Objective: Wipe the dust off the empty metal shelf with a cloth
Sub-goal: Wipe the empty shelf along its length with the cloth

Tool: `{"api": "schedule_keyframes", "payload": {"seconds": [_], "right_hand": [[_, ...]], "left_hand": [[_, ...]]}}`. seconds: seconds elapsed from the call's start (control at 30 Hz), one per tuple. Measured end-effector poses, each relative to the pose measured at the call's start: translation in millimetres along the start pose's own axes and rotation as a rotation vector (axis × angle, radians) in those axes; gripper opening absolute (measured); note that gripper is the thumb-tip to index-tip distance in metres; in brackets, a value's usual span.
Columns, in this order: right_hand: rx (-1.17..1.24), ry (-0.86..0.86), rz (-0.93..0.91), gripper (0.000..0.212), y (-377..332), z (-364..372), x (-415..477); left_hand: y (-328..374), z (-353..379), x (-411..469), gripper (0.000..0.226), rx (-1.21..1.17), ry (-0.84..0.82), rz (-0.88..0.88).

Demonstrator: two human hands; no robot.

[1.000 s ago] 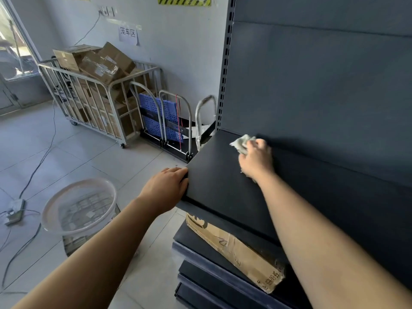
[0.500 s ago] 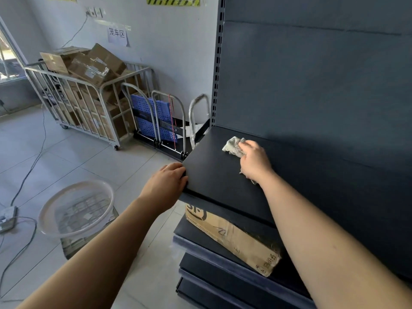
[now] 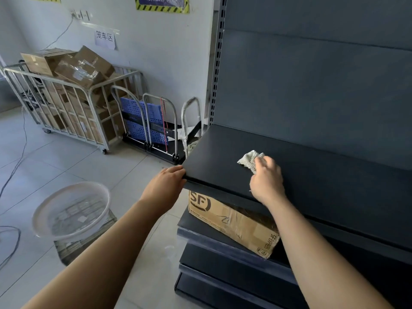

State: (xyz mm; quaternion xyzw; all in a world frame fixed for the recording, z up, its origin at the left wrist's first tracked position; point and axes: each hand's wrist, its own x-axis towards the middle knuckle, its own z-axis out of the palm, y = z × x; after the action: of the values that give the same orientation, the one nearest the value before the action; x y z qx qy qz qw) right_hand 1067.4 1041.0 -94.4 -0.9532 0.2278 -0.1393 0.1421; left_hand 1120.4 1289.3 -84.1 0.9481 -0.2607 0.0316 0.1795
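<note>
The empty dark metal shelf (image 3: 223, 161) runs from the centre to the right, under a dark back panel. My right hand (image 3: 266, 181) rests on its top near the front, fingers closed on a crumpled pale cloth (image 3: 249, 160) that pokes out past my fingertips and lies on the surface. My left hand (image 3: 166, 186) holds the shelf's front left corner, fingers curled over the edge.
A cardboard box (image 3: 234, 221) lies on the lower shelf under my right arm. On the floor to the left stands a clear plastic basin (image 3: 71, 210) on a crate. Farther back are a wire cage cart of boxes (image 3: 66, 101), folded trolleys (image 3: 156, 126) and loose cables (image 3: 13, 170).
My right hand has drawn the cloth back from near the shelf's rear edge toward the front. The left hand stays on the corner. The camera has shifted a little.
</note>
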Motion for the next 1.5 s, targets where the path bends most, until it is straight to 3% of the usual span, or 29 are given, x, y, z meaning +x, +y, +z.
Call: {"api": "schedule_keyframes", "payload": {"seconds": [0.2, 0.57, 0.87, 1.03, 1.23, 1.37, 1.5], "right_hand": [[-0.002, 0.022, -0.200, 0.052, -46, 13, -37], [-0.001, -0.019, -0.361, 0.062, -101, 37, -55], [-0.066, 0.016, -0.459, 0.058, -42, 23, -64], [-0.116, 0.123, -0.453, 0.063, 7, 12, -75], [-0.078, 0.180, -0.457, 0.055, 73, -11, -91], [0.120, 0.142, -0.473, 0.056, 114, -28, -116], [0.187, -0.022, -0.598, 0.058, 134, -33, -146]], "left_hand": [[-2, -3, -4, 0.034, -0.014, -0.002, 0.023], [-2, -2, 1, 0.034, -0.009, -0.035, -0.023], [27, 18, -16, 0.029, 0.058, 0.033, -0.025], [57, 32, -30, 0.055, 0.086, 0.016, -0.051], [92, 47, -47, 0.059, 0.080, 0.037, -0.048], [110, 57, -63, 0.055, 0.057, 0.046, -0.046], [130, 58, -80, 0.049, -0.039, 0.059, -0.085]]}}
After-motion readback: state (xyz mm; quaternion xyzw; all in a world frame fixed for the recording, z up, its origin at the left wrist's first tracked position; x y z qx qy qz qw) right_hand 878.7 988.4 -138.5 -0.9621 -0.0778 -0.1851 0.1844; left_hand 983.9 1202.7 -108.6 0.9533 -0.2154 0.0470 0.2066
